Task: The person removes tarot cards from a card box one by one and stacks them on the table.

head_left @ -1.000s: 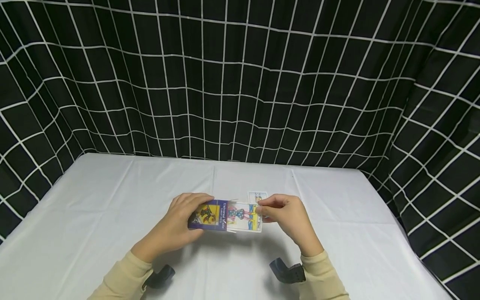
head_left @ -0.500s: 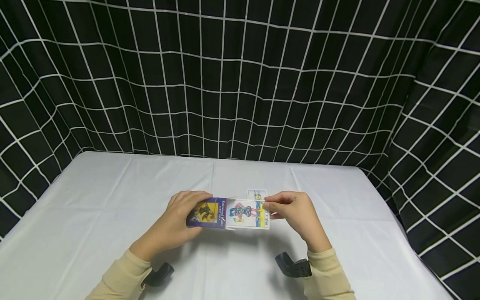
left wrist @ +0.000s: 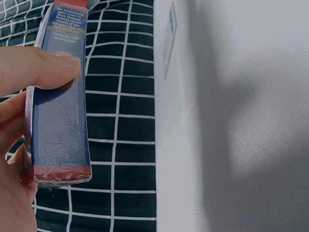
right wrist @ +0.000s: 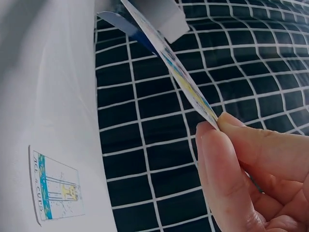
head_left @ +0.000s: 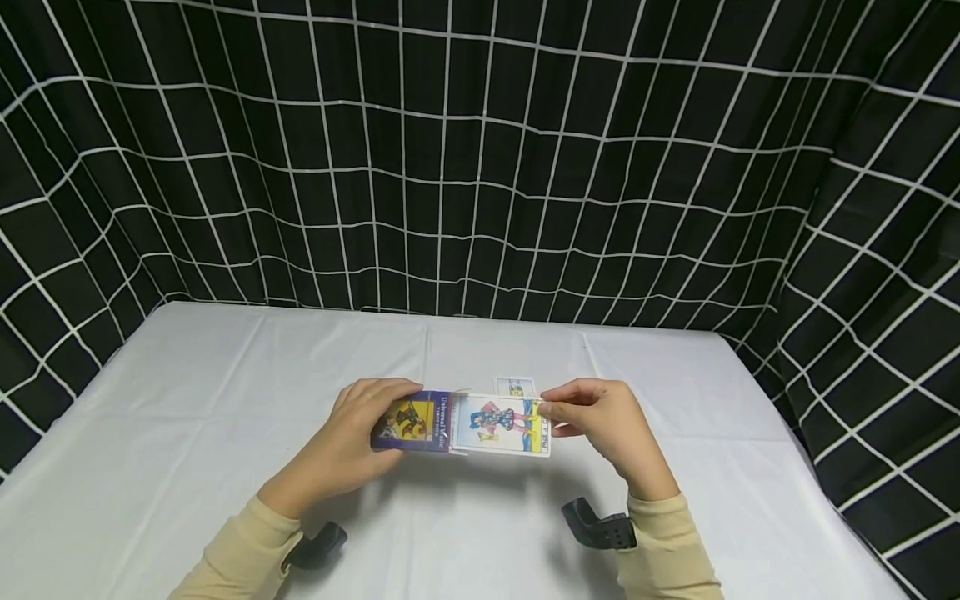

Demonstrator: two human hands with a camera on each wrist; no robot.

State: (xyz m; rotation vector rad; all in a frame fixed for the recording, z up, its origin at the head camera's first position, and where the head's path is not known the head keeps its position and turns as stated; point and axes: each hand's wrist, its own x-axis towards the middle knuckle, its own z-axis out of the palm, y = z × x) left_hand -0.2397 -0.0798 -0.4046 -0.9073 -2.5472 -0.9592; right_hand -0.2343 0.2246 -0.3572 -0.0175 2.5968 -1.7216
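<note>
My left hand (head_left: 348, 446) grips a blue tarot card box (head_left: 415, 422), thumb along the near edge and fingers over the far one. The box lies sideways above the table, its open end facing right with small flaps sticking out. In the left wrist view, the thumb presses the printed narrow side of the box (left wrist: 63, 121). My right hand (head_left: 603, 425) pinches the right end of a tarot card (head_left: 495, 423) between thumb and fingers. That card shows a standing figure, and its left end is right at the box's opening.
Another tarot card (right wrist: 58, 186) lies face up on the white tablecloth (head_left: 645, 483), partly hidden behind the held card in the head view. A black curtain (head_left: 465, 167) with a white grid hangs behind and beside the table. Dark wrist-worn devices (head_left: 600, 525) sit under both sleeves.
My right hand has moved right, sliding the tarot card farther out of the box, so nearly the whole picture now shows. My left hand and the box have stayed almost in place.
</note>
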